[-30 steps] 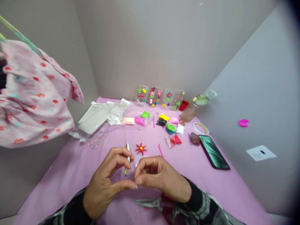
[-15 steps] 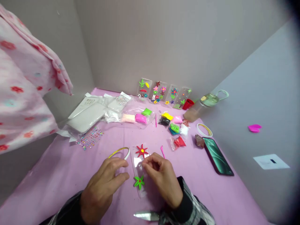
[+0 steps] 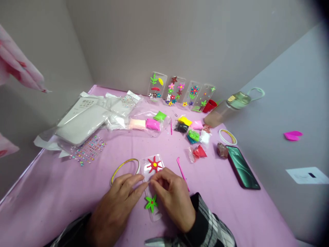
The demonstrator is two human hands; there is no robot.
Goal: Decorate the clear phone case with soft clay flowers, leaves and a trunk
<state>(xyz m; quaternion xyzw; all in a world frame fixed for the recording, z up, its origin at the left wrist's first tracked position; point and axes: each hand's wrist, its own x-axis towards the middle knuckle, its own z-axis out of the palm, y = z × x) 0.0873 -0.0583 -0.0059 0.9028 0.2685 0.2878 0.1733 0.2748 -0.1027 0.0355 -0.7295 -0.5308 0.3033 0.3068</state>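
Observation:
A clear phone case (image 3: 155,216) lies flat in front of me, with a red clay flower (image 3: 154,165) with a yellow centre near its far end and a green clay flower (image 3: 151,203) near its close end. Over the case's middle, my right hand (image 3: 175,199) pinches thumb and forefinger together; anything between the tips is too small to make out. My left hand (image 3: 119,200) rests at the case's left edge, fingers stretched out and their tips close to the right hand's. Behind it sits a tape ring (image 3: 113,174). A pink modelling tool (image 3: 182,170) lies right of the case.
Decorated clear cases (image 3: 177,90) lean on the back wall. Clay packets (image 3: 194,134) lie mid-table, with packaged cases (image 3: 81,125) and a gem sheet (image 3: 88,151) to the left. A bottle (image 3: 226,109) and a phone (image 3: 243,168) stand right. A blade (image 3: 154,242) lies near me.
My left hand has moved right to the case's edge, closer to my right hand. The right hand keeps its pinch over the case. The view has shifted, showing less pink cloth.

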